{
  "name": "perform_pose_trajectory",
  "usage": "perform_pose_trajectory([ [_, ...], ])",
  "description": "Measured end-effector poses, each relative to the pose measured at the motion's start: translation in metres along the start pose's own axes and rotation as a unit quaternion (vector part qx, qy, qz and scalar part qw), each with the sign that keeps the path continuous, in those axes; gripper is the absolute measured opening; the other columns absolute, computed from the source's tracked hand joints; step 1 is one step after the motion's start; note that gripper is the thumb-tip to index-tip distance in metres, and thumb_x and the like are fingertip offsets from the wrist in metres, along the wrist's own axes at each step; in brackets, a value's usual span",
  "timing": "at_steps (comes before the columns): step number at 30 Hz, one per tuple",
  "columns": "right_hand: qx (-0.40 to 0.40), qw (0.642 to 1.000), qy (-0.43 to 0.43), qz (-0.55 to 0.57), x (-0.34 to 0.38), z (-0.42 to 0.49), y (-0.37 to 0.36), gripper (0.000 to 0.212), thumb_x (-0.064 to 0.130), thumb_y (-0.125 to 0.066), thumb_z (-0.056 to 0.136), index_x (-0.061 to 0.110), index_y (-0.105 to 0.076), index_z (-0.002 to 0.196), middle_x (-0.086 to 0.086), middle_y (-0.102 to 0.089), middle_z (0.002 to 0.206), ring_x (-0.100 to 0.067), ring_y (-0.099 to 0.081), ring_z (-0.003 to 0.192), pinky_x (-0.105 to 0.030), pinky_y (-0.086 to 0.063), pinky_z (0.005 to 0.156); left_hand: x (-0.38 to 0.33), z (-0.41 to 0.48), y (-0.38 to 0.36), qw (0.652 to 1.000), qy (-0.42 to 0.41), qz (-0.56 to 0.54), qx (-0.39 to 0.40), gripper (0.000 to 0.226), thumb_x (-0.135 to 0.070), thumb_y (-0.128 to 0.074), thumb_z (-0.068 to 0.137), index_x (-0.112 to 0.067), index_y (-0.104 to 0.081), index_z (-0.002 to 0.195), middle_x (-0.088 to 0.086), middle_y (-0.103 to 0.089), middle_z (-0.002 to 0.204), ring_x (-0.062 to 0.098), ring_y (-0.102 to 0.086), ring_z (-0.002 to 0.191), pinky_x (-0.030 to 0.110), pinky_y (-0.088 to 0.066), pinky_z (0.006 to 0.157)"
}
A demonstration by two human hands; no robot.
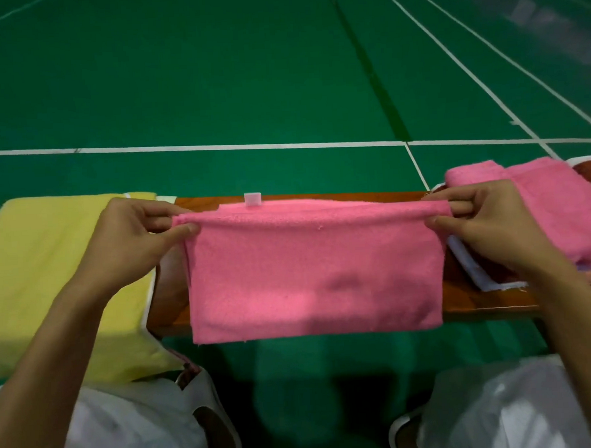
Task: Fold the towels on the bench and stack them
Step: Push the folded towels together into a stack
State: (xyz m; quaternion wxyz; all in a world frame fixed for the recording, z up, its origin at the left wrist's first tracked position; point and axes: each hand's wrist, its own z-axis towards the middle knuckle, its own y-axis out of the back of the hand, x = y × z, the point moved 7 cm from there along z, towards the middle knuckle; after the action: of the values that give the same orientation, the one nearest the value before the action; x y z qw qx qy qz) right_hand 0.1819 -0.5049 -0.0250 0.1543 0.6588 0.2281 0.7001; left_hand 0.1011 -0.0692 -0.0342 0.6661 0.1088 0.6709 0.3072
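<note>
A pink towel [314, 274] hangs doubled over in front of me, above the brown wooden bench [489, 299]. My left hand [134, 239] pinches its top left corner and my right hand [485, 220] pinches its top right corner, so the upper edge is stretched taut between them. A small white label [252, 199] sticks up from the top edge. The towel's lower edge drops below the bench's front edge. To the right lies a stack with a folded pink towel [553, 210] on top. A yellow towel [50, 281] lies spread over the bench's left end.
White and lilac cloth edges [478, 276] stick out under the right stack. Beyond the bench is green court floor with white lines [214, 147]. My knees in white trousers [127, 431] and slippers show at the bottom.
</note>
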Motion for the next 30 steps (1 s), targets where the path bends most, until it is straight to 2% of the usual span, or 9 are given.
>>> perform_pose_trajectory([
  [2,0.010,0.999,0.007,-0.041,0.015,-0.007,0.014,0.031,-0.001,-0.079,0.082,0.017,-0.077,0.106,0.005,-0.078,0.082,0.007,-0.070,0.077,-0.006,-0.053,0.068,-0.013,-0.005,0.008,1.000,-0.018,0.024,0.001,0.012,-0.027,-0.084,0.079,-0.025,-0.078,0.088,-0.003,-0.077,0.069,0.015,-0.073,0.066,0.029,-0.053,0.059],
  [5,0.035,0.994,-0.001,-0.104,0.027,-0.009,0.028,0.027,0.005,-0.085,0.074,0.021,-0.079,0.095,0.011,-0.077,0.074,0.005,-0.071,0.070,-0.002,-0.049,0.060,-0.021,-0.005,0.007,0.998,-0.017,0.040,0.036,0.014,-0.030,-0.082,0.080,-0.018,-0.077,0.087,0.005,-0.072,0.058,0.014,-0.060,0.045,0.025,-0.042,0.053],
  [10,-0.014,0.991,-0.006,-0.133,0.023,0.006,0.022,0.009,0.006,-0.083,0.082,0.011,-0.080,0.089,-0.007,-0.072,0.058,-0.009,-0.060,0.042,-0.013,-0.047,0.044,-0.013,0.014,-0.015,0.996,0.018,-0.040,0.075,0.017,-0.014,-0.072,0.090,0.002,-0.066,0.093,0.019,-0.071,0.060,0.017,-0.065,0.044,0.017,-0.040,0.044],
  [14,-0.114,0.993,0.018,0.017,0.025,0.016,0.019,0.003,0.002,-0.073,0.091,0.003,-0.074,0.094,-0.016,-0.076,0.075,-0.026,-0.072,0.057,-0.035,-0.063,0.057,-0.029,0.028,-0.018,0.981,-0.018,-0.189,0.024,0.002,-0.004,-0.062,0.099,-0.004,-0.060,0.098,0.015,-0.076,0.086,0.017,-0.075,0.060,0.016,-0.049,0.048],
  [17,-0.172,0.979,0.080,0.071,0.039,0.013,0.031,0.011,0.001,-0.070,0.093,0.010,-0.072,0.099,0.002,-0.078,0.075,-0.018,-0.075,0.065,-0.027,-0.061,0.060,-0.035,0.032,-0.002,0.975,-0.066,-0.210,-0.027,0.015,-0.010,-0.066,0.098,-0.024,-0.063,0.092,0.005,-0.079,0.091,0.014,-0.076,0.069,0.019,-0.050,0.052],
  [20,-0.178,0.974,0.117,0.072,0.039,0.005,0.037,0.018,0.001,-0.075,0.088,0.017,-0.075,0.096,0.004,-0.077,0.074,-0.010,-0.073,0.067,-0.023,-0.060,0.065,-0.031,0.026,0.003,0.982,-0.086,-0.168,0.009,0.010,-0.015,-0.072,0.091,-0.024,-0.067,0.089,0.004,-0.080,0.085,0.020,-0.074,0.065,0.018,-0.046,0.049],
  [24,-0.056,0.989,0.077,-0.117,0.008,0.001,0.016,0.038,-0.014,-0.076,0.077,0.020,-0.076,0.095,-0.007,-0.076,0.081,0.008,-0.065,0.061,-0.008,-0.054,0.067,-0.008,0.013,-0.014,0.991,-0.036,-0.023,0.129,0.004,-0.013,-0.077,0.087,-0.014,-0.073,0.085,0.016,-0.073,0.064,0.028,-0.067,0.053,0.019,-0.043,0.045],
  [27,0.144,0.963,-0.055,-0.221,-0.023,-0.006,-0.007,0.037,-0.014,-0.074,0.079,0.019,-0.076,0.096,-0.006,-0.076,0.068,-0.013,-0.073,0.057,-0.025,-0.062,0.062,0.009,0.002,-0.030,0.972,0.027,0.068,0.223,0.017,-0.044,-0.078,0.080,-0.027,-0.080,0.084,0.007,-0.063,0.049,0.023,-0.053,0.042,0.027,-0.042,0.049],
  [30,0.142,0.939,-0.086,-0.301,-0.027,-0.005,-0.006,0.035,-0.006,-0.072,0.079,0.022,-0.074,0.099,-0.005,-0.075,0.067,-0.022,-0.073,0.056,-0.038,-0.063,0.068,0.011,0.009,-0.029,0.984,0.010,0.135,0.118,0.055,-0.077,-0.062,0.083,-0.026,-0.081,0.074,-0.001,-0.050,0.045,0.021,-0.041,0.043,0.029,-0.033,0.050],
])
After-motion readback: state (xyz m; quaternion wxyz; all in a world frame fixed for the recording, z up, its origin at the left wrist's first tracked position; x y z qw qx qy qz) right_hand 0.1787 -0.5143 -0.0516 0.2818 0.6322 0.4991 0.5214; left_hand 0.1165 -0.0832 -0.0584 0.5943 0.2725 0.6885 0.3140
